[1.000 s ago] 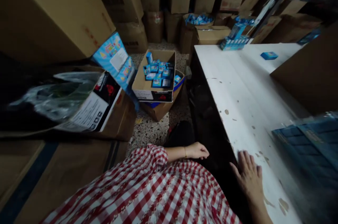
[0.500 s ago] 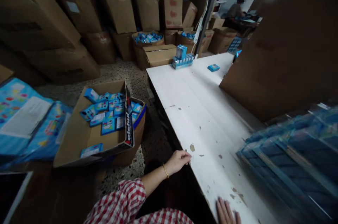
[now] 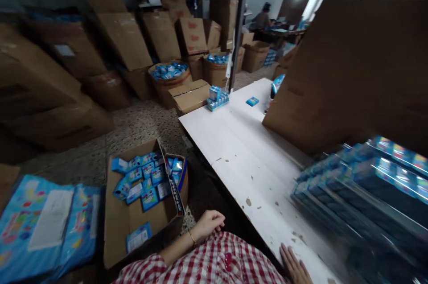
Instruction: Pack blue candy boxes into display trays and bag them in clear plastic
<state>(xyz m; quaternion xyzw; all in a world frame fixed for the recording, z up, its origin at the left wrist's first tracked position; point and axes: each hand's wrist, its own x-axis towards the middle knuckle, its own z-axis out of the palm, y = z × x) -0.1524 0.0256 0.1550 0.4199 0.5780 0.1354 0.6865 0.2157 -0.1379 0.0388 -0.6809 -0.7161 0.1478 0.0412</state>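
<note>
My left hand (image 3: 207, 223) hovers by the checked shirt, just off the near edge of the white table (image 3: 230, 146). Its fingers are loosely curled in, and nothing shows in them. On the tabletop, at the bottom of the view, my right hand (image 3: 294, 267) lies flat with its fingers stretched out; part of it is cut off by the frame. Left of my left hand is an open carton (image 3: 115, 235) with several small blue boxes (image 3: 149, 198) piled in it and one lying apart near its front.
Stacked wrapped packs of blue boxes (image 3: 361, 186) stand on the right, before a large cardboard sheet (image 3: 351, 70). A small pack (image 3: 217, 100) and a single blue box (image 3: 252, 101) lie at the table's far end. Large cartons (image 3: 123, 39) line the back; a person (image 3: 262, 18) sits far off.
My left hand has drawn back from the table edge toward my body. My right hand still rests on the table. The view has shifted, showing more of the far room.
</note>
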